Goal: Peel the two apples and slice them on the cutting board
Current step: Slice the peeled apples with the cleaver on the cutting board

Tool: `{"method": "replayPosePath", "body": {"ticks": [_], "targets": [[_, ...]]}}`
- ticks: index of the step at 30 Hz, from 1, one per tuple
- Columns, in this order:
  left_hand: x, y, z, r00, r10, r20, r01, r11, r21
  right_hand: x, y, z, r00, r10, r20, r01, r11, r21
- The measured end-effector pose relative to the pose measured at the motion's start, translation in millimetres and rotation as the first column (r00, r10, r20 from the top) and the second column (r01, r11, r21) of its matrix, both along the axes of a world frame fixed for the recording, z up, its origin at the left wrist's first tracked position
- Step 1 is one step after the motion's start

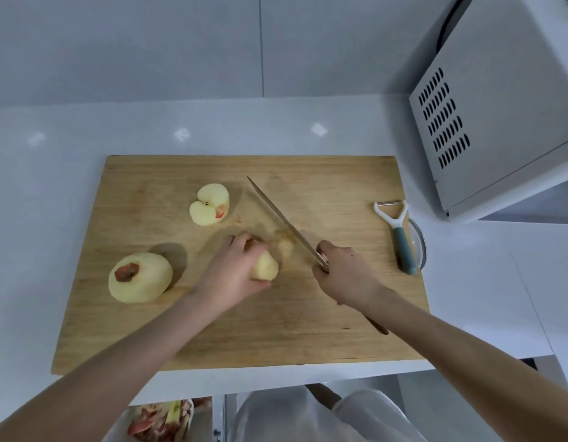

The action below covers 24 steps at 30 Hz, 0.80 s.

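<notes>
On the wooden cutting board [324, 330] my left hand [236, 271] grips a peeled apple half [266, 266] near the middle. My right hand [346, 272] holds a long knife [282, 220] by its handle, the blade pointing up and left, just right of that half and above the board. Another peeled apple half [209, 204] lies cut face up further back. A whole peeled apple [140, 278], red skin left around its stem, sits at the board's left.
A white peeler with a teal handle [397, 234] lies at the board's right edge, partly over a glass lid [420, 247]. A white microwave [499, 106] stands at the back right. Apple peels [161, 421] fill a bin below the counter edge.
</notes>
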<state>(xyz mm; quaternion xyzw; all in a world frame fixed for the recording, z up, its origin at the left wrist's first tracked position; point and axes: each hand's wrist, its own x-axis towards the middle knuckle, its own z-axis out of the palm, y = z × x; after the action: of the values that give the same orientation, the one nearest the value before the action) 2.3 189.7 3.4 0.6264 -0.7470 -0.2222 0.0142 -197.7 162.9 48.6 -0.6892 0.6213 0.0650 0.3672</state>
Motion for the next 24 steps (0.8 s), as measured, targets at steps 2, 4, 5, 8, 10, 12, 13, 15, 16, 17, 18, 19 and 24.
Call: {"method": "replayPosePath", "body": {"ticks": [2,4,5,8,10,12,13,15,16,17,18,19,24], "targets": [[-14.2,-13.5,0.9,0.997,0.062,-0.051,-0.064,0.997,-0.049,1.0,0.5,2.9,1.0,-0.019,0.018,0.02,0.999,-0.031],[-31.8,-29.7,-1.8,0.996,0.067,-0.05,-0.071,0.995,-0.069,-2.9,-0.5,9.1,0.997,-0.06,0.048,0.064,0.996,-0.068],[-40.1,-35.3,-3.4,0.998,0.056,-0.025,-0.057,0.996,-0.07,-6.0,-1.7,13.2,0.996,-0.076,0.056,0.081,0.993,-0.083],[-55.1,-41.1,-7.2,0.999,0.01,0.049,-0.007,0.998,-0.062,-18.2,-6.5,23.9,0.994,-0.09,0.061,0.096,0.99,-0.1],[-54.3,-37.1,-6.6,1.0,0.015,0.005,-0.015,0.996,-0.093,-25.1,-6.8,28.0,0.996,-0.064,0.054,0.069,0.994,-0.087],[-46.2,-33.1,-9.9,0.998,-0.003,-0.06,-0.01,0.974,-0.226,-30.2,-4.3,27.9,0.999,-0.024,0.02,0.026,0.997,-0.075],[-41.3,-32.0,-14.5,0.996,-0.033,-0.079,0.006,0.947,-0.321,-31.3,-2.5,26.9,1.0,-0.004,-0.004,0.004,0.997,-0.075],[-33.8,-33.4,-21.7,0.985,-0.149,-0.091,0.09,0.88,-0.467,-32.1,0.7,22.7,0.999,0.027,-0.037,-0.03,0.997,-0.078],[-31.1,-35.2,-23.9,0.972,-0.216,-0.089,0.143,0.851,-0.506,-31.7,2.3,20.8,0.998,0.036,-0.042,-0.039,0.996,-0.077],[-29.3,-38.1,-25.2,0.956,-0.28,-0.087,0.195,0.829,-0.525,-31.3,3.4,19.6,0.999,0.035,-0.041,-0.038,0.996,-0.076],[-28.2,-41.4,-26.9,0.939,-0.334,-0.08,0.245,0.813,-0.529,-31.4,4.4,18.7,0.999,0.028,-0.036,-0.031,0.997,-0.073],[-27.4,-44.1,-27.9,0.923,-0.378,-0.071,0.287,0.8,-0.527,-31.3,5.3,19.4,0.999,0.023,-0.031,-0.025,0.997,-0.069],[-24.8,-47.9,-30.4,0.898,-0.433,-0.082,0.342,0.801,-0.491,-29.1,4.8,24.4,1.0,0.004,-0.009,-0.004,0.999,-0.032]]}}
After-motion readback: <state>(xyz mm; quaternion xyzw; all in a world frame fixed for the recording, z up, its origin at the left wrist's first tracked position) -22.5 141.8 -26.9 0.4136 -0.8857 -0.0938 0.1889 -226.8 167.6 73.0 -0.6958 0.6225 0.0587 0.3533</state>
